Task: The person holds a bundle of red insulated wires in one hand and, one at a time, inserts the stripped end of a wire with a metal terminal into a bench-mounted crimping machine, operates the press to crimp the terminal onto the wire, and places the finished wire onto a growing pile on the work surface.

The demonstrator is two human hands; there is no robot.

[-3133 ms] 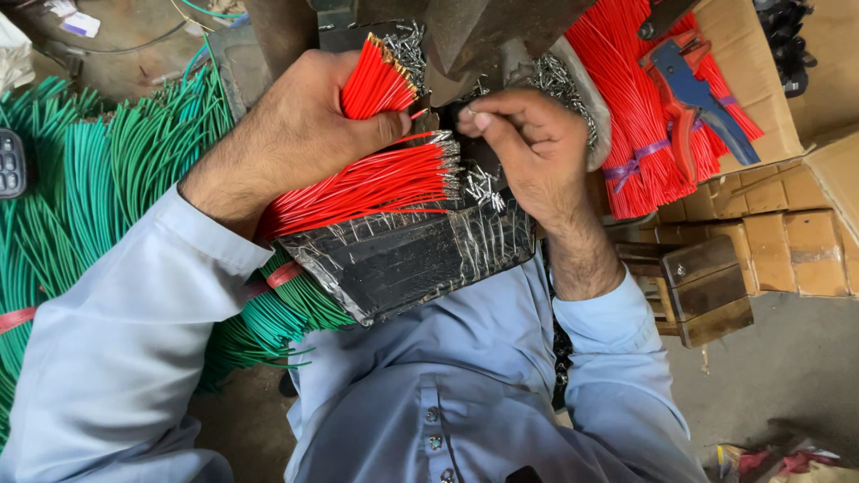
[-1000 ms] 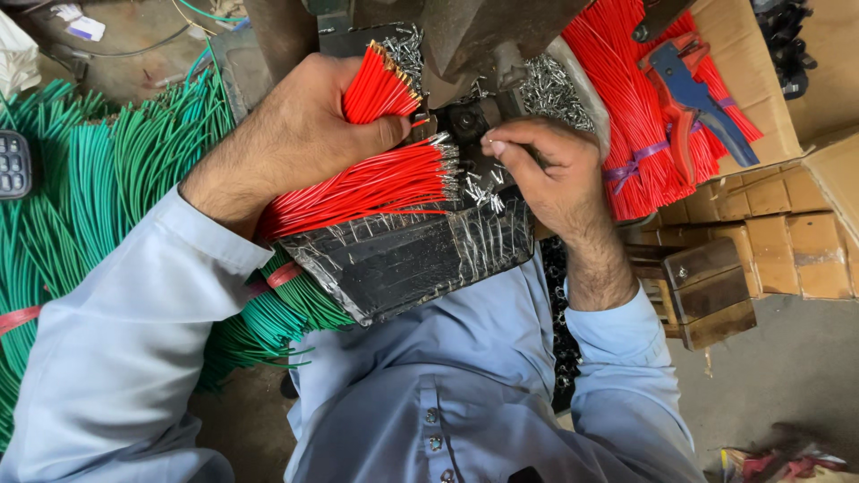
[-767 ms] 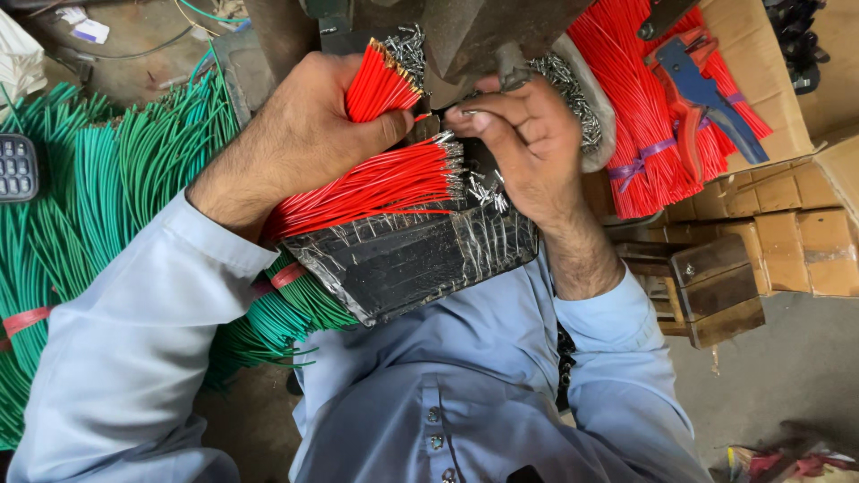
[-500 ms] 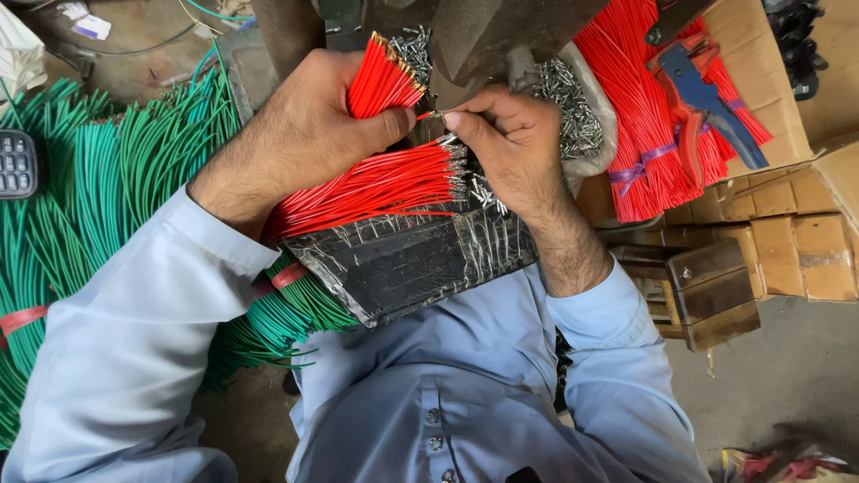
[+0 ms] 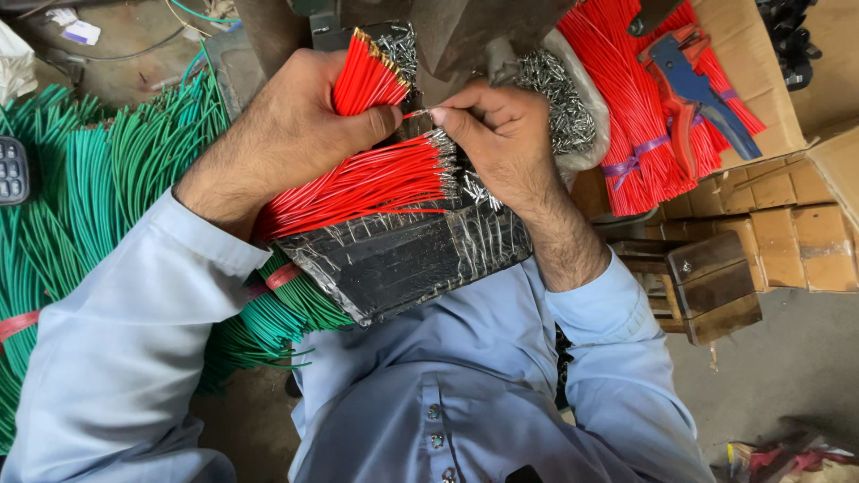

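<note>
My left hand (image 5: 286,134) grips a bundle of short red wires (image 5: 365,79) with bare copper tips pointing up and away. My right hand (image 5: 501,134) pinches one red wire (image 5: 417,114) between thumb and forefinger, right beside my left thumb and under a dark metal machine (image 5: 474,31). A flat pile of red wires with metal terminals (image 5: 358,183) lies on a black foil-wrapped tray (image 5: 403,259) on my lap, just under both hands.
Green wire bundles (image 5: 80,197) fill the left side. A bag of small metal terminals (image 5: 559,98) sits behind my right hand. More red wires (image 5: 631,98) tied with purple bands, blue-and-red pliers (image 5: 693,85), cardboard boxes (image 5: 787,233) and a wooden block (image 5: 716,286) lie right.
My right hand dipped toward the tray, then came back up to the machine beside my left thumb with a single wire pinched. My left hand kept its bundle still.
</note>
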